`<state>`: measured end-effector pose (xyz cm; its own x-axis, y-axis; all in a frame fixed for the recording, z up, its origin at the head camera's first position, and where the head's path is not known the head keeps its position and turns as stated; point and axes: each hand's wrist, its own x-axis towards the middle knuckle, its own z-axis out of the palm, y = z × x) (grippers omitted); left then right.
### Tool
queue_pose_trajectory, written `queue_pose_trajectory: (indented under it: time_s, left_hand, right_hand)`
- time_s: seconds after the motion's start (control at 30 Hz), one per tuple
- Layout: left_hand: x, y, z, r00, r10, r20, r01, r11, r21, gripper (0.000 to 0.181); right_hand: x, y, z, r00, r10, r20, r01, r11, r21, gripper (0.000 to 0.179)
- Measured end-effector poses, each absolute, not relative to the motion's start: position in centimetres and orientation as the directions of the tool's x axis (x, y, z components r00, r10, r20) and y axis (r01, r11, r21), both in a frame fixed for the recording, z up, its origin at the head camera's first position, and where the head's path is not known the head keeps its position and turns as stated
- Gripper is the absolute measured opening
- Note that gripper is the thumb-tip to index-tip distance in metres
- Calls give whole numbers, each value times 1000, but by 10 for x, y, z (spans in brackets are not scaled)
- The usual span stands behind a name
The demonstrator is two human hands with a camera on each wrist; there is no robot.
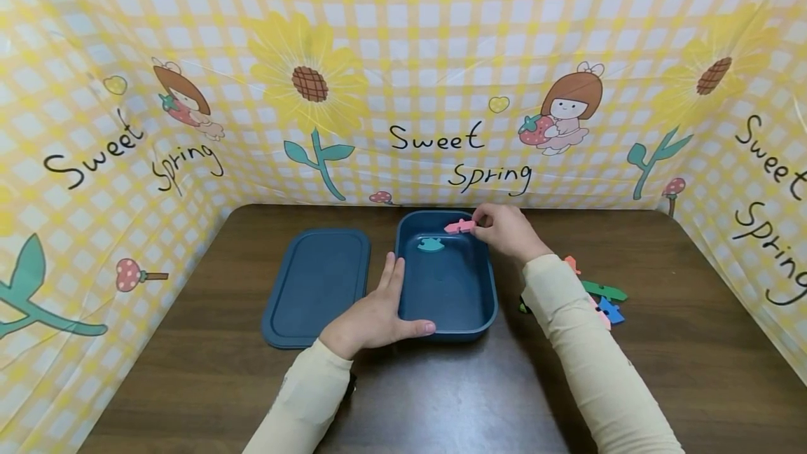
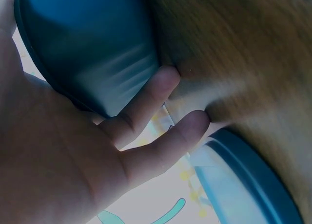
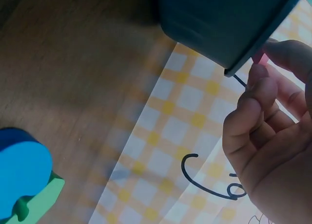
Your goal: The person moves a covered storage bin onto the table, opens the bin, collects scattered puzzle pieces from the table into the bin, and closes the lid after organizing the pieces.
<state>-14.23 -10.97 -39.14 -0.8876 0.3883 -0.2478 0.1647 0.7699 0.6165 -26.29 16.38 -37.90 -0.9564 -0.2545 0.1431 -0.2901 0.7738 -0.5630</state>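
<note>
A dark blue rectangular box (image 1: 444, 314) stands uncovered on the table. My left hand (image 1: 378, 307) rests against its left side, thumb over the near rim and the other fingers extended along the wall. At the far right corner my right hand (image 1: 507, 230) pinches a flat pink puzzle piece (image 1: 459, 227) by one end, over the inside of the box. Only a bit of that pink piece shows between thumb and finger in the right wrist view. On the box floor lies a teal fish-shaped piece (image 1: 431, 244).
The matching blue lid (image 1: 317, 286) lies flat left of the box. Right of the box, partly behind the right sleeve, are several loose pieces, among them a green one (image 1: 604, 291) and a blue one (image 1: 611, 311). A patterned yellow cloth (image 1: 403, 76) hangs behind the table.
</note>
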Motion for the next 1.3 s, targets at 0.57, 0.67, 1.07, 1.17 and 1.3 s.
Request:
queue_pose_trajectory:
  time_s: [0.57,0.67,1.07,1.17,1.3]
  left_hand:
    - [-143,-110,-392,-885,392,-249,168,770,615,121]
    - [-142,-111,-393,-884,396,-248,172,770,615,121]
    - [-142,-110,-392,-882,399,-250,174,769,615,121]
    - [-142,-111,-393,-881,402,-250,175,767,617,121]
    - [-143,-110,-392,-881,404,-248,176,764,621,121]
  right_hand:
    - [-265,158,-385,-958,-258,125,-287,839,-463,16]
    - [-266,156,-386,-961,-254,110,-276,852,-445,16]
    - [-265,151,-386,-966,-246,77,-257,894,-367,18]
    - [-267,149,-388,-966,-244,86,-258,909,-328,19]
    - [-269,148,-391,-964,-250,93,-267,920,-287,23]
